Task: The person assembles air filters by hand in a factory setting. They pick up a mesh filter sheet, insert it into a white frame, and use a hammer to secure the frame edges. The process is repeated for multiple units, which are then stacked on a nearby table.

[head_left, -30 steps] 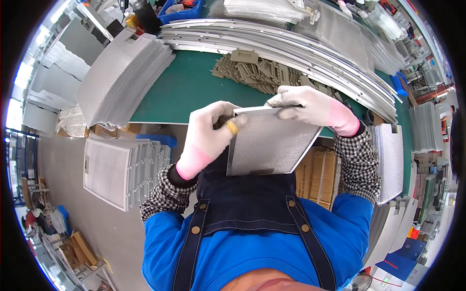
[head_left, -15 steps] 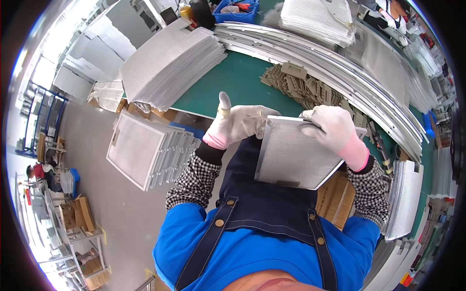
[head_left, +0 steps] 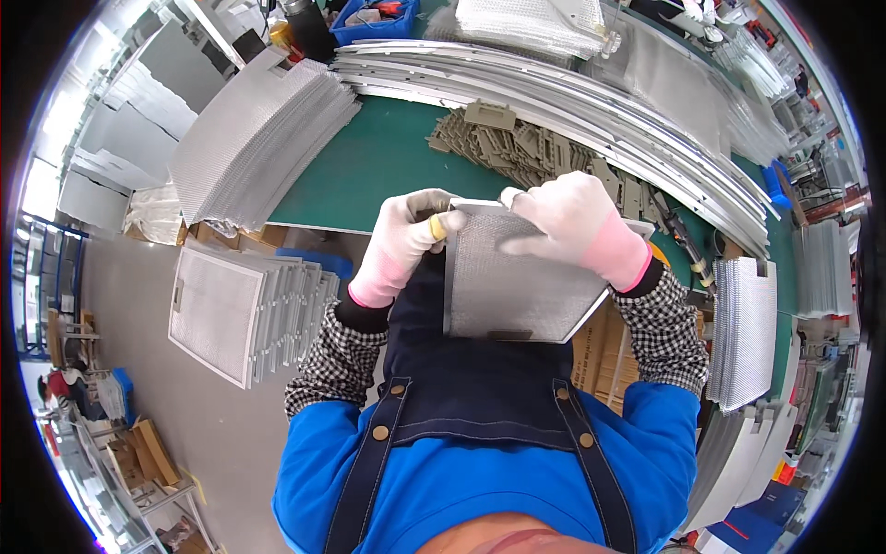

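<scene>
A framed metal mesh filter panel (head_left: 526, 286) tilts in front of my apron, with a small dark tab on its lower edge. My left hand (head_left: 392, 245), in a white glove with a pink cuff, closes on the panel's upper left corner, thumb over the edge. Along the top edge, my right hand (head_left: 586, 222), gloved the same way, holds the panel with fingers bent over the rim. Some right fingertips are hidden. Just beyond the hands, a heap of beige plastic clips (head_left: 526, 148) lies on the green table (head_left: 392, 138).
Mesh sheets (head_left: 245, 138) stand stacked at the table's left. Below them is a stack of framed filters (head_left: 217, 300). Long metal strips (head_left: 554, 102) cross behind the clips. A hand tool (head_left: 683, 240) and upright mesh sheets (head_left: 743, 332) are at right; a blue bin (head_left: 369, 32) stands far back.
My left hand, earlier spread with its thumb raised, has closed on the panel's corner. My right hand still holds the top edge. The whole view has shifted, with the surroundings now further left.
</scene>
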A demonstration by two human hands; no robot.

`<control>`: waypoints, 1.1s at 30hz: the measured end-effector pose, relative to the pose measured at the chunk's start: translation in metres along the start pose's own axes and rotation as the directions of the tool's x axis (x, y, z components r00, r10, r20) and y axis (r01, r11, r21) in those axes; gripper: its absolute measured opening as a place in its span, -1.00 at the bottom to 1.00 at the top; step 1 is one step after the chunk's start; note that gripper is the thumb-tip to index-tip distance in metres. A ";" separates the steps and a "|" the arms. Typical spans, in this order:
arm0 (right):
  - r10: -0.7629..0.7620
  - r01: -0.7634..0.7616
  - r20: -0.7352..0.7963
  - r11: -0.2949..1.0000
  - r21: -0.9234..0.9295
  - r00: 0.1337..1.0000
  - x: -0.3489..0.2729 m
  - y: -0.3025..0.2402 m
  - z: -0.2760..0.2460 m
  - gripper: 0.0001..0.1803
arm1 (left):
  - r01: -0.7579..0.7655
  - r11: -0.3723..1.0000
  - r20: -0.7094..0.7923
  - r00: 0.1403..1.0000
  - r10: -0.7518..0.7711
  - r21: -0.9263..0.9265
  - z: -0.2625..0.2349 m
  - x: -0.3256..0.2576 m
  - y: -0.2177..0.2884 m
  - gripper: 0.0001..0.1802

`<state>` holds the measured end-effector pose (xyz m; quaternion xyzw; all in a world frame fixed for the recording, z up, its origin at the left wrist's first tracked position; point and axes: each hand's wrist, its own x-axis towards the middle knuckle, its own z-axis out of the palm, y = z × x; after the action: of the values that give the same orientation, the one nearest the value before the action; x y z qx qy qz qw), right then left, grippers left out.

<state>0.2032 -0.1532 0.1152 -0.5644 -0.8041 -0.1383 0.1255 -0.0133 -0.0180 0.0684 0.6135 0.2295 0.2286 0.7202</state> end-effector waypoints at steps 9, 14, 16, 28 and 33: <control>0.116 -0.150 0.239 0.981 0.127 0.964 -0.003 -0.010 -0.024 -0.54 | -0.092 0.961 -0.138 0.989 0.057 -0.260 0.033 0.001 -0.021 -0.60; 0.190 -0.195 0.181 0.981 0.009 0.965 -0.017 -0.018 -0.041 -0.47 | -0.192 0.958 -0.178 0.972 0.155 -0.213 0.061 0.013 -0.007 -0.63; 0.264 -0.289 0.192 0.950 0.118 0.945 -0.010 -0.014 -0.075 -0.43 | -0.413 0.899 -0.163 0.886 0.434 0.149 0.058 0.026 0.031 -0.65; 0.905 -0.775 0.249 0.424 -0.469 0.344 -0.199 0.100 0.020 -0.76 | -0.473 0.635 0.032 0.816 0.577 0.611 -0.065 0.088 0.109 -0.60; 0.887 -0.811 0.373 0.419 -0.409 0.271 -0.232 0.102 0.048 -0.69 | -0.166 0.956 -0.171 0.963 0.211 0.243 -0.059 0.072 0.007 -0.52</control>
<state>0.3737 -0.3054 -0.0044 -0.9255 -0.3628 0.0606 -0.0906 0.0075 0.0731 0.0631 0.6853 0.2635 0.3278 0.5946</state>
